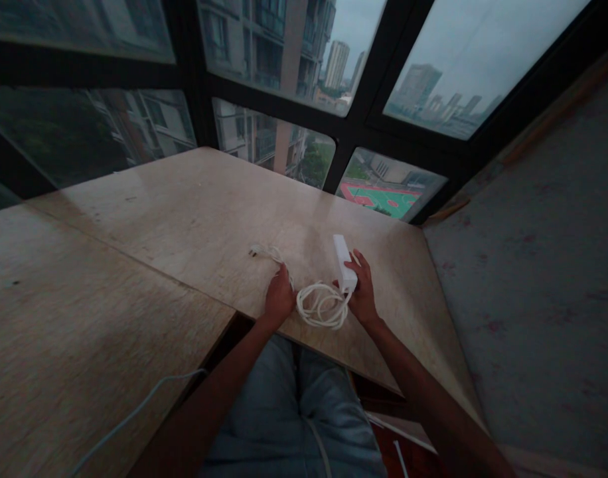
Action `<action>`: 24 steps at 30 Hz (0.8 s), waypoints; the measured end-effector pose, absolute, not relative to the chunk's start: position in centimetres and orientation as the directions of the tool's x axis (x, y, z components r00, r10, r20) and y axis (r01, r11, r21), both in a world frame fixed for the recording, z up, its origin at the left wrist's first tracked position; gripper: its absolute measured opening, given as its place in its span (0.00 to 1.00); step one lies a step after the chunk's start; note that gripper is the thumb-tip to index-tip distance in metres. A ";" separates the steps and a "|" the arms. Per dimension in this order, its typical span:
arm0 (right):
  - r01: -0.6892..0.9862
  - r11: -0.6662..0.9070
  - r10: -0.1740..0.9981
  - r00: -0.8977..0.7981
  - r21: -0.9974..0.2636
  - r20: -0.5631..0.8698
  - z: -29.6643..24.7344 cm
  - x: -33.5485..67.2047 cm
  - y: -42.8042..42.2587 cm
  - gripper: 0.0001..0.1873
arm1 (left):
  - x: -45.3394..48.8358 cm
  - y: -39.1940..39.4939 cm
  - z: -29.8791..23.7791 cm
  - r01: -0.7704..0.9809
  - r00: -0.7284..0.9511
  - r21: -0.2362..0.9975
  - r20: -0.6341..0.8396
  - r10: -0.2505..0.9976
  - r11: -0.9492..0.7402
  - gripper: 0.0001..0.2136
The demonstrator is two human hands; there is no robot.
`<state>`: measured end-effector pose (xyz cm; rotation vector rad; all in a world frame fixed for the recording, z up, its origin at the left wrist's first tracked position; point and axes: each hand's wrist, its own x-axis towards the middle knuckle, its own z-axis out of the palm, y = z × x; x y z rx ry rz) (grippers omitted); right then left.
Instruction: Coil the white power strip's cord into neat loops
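1. power strip, white and oblong, lies at about four o'clock from the middle of the view, its far end pointing to roughly twelve; whether it rests on the wood or is slightly raised cannot be told.
2. the person's right hand grips the strip's near half, with digits showing on both of its sides.
3. coiled white cable sits at five o'clock from the middle, between the two hands, several loose loops running up to the near end of the strip.
4. the left hand, at seven o'clock, is closed on a stretch of the cable, thumb uppermost.
5. the plug, prongs pointing to about nine o'clock, lies at eleven o'clock from the left hand, joined to it by a short bent length of cable.
6. beneath all this spreads a pale wooden tabletop, a seam running across it toward ten o'clock.
7. a thin light cord crosses the board at seven o'clock, near the left forearm.
8. jeans show at six o'clock, a patterned wall at three, and a dark window frame at one.
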<state>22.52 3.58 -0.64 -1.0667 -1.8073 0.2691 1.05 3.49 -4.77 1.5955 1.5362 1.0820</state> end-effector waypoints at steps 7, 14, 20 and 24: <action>0.328 0.528 0.820 0.044 -0.783 0.571 -3.6 22.2 3.7 0.27 | 0.7 2.7 -5.3 0.632 0.092 0.761 0.116 0.989 -0.147 0.26; 0.322 0.452 0.846 0.139 -0.832 0.514 -6.2 22.2 4.2 0.27 | -0.2 2.2 -4.8 0.699 -0.034 0.712 0.119 0.992 -0.061 0.24; 0.468 0.470 0.872 -0.114 -0.748 0.476 -6.7 22.3 4.4 0.24 | -2.0 2.6 -5.0 0.743 -0.185 0.668 0.252 0.950 -0.033 0.21; 0.516 0.491 0.860 -0.161 -0.701 0.484 -6.8 21.5 5.6 0.26 | -3.2 3.2 -5.1 0.756 -0.123 0.640 0.341 0.932 -0.135 0.18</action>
